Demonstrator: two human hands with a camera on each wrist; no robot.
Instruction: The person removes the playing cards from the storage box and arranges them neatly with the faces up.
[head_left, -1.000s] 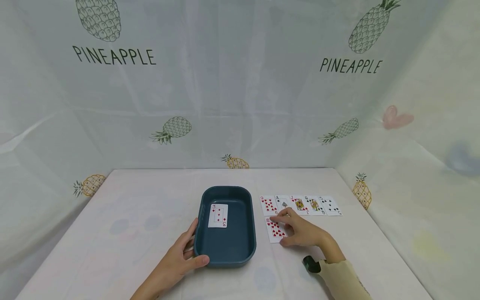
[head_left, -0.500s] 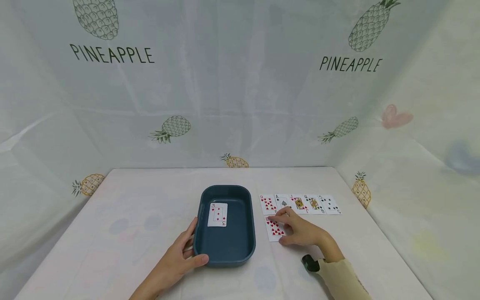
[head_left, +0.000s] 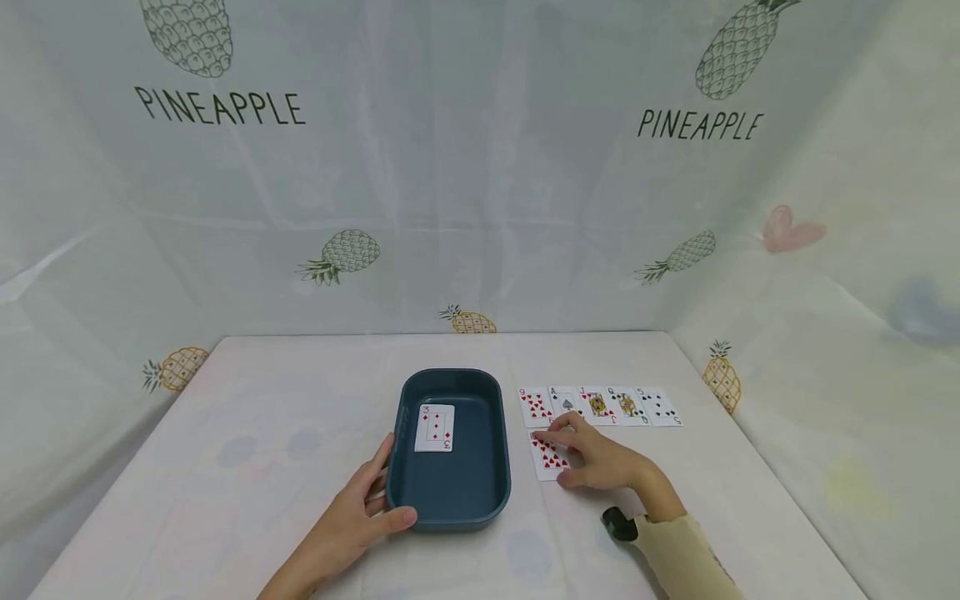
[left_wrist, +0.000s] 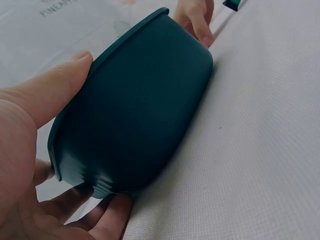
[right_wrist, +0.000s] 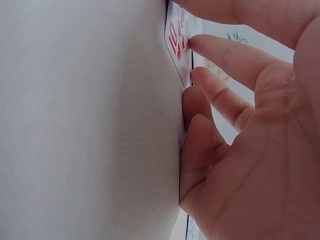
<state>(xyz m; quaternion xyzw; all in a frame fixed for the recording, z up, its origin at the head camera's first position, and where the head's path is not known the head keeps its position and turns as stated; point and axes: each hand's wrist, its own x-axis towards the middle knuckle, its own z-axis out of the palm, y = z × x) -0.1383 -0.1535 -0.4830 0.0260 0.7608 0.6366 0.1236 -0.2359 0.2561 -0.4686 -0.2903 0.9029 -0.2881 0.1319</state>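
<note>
A white cloth (head_left: 300, 392) with faint round blotches covers the table beneath both hands; beyond them rises a pale hanging (head_left: 480, 167) printed with pineapples (head_left: 350, 251) and the word PINEAPPLE. On the right, a cloth wall (head_left: 870, 400) bears a red heart print (head_left: 792, 230).

The left hand (head_left: 360, 510) grips the dark blue tray (head_left: 468, 492) at its near left corner, thumb over the rim, fingers along the outer wall. Inside the tray, to the right of these fingers, lies the three of diamonds (head_left: 434, 428), face up.

The right hand (head_left: 603, 460), curved and narrow, holds the ten of hearts (head_left: 546, 467) flat on the cloth, thumb at the near edge, fingertips at the far edge. Just beyond this grip runs a row: nine of hearts (head_left: 536, 406), ace of spades (head_left: 567, 405), a jack (head_left: 597, 406), a queen (head_left: 628, 407) and a black five (head_left: 660, 408). A dark wrist device (head_left: 619, 525) and cream sleeve (head_left: 684, 560) adjoin the right hand.

The left wrist view alone shows moulded ridges (left_wrist: 102, 186) on the tray's outer wall, among the fingers; its interior appears only from the head. The right wrist view reveals the red 10, largely covered by a fingertip in the head view, and the two lowest fingers folded against the cloth.
</note>
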